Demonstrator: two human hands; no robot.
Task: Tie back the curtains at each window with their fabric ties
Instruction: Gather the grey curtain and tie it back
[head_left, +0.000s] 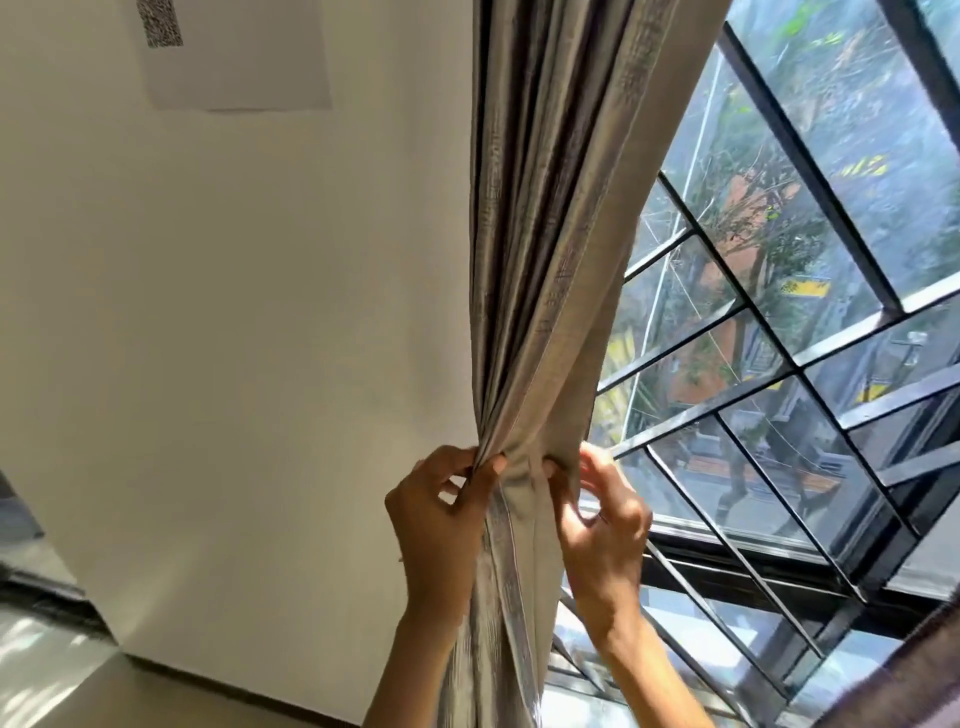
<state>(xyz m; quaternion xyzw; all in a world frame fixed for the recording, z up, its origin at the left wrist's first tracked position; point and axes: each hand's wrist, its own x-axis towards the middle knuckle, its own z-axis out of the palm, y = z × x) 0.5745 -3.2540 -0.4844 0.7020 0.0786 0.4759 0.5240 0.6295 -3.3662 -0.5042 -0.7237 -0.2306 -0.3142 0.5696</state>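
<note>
I have the long grey-beige woven curtain (545, 260) gathered into one bunch, and both hands are at its narrowest point, so I judge I am in the cinching step at this window. My left hand (441, 514) pinches the left side of the gathered folds between thumb and curled fingers; my right hand (602, 519) has its fingers curled in against the right side, thumb tucked into the cloth. Between the two hands a flat band of the same fabric seems to cross the bunch, with a shiny strip hanging down from it, which I take for the tie, though I cannot tell whether it is knotted. The curtain's long axis runs from above my hands down past my wrists, leaning slightly in the tilted view; its folds fan out above the hands and fall narrow below them. To the right of my right hand is the black-framed barred window (779, 364); to the left of my left hand is the plain cream wall (234, 312). Next I would need to draw the band snug and secure its ends without letting the pleats slip.
</note>
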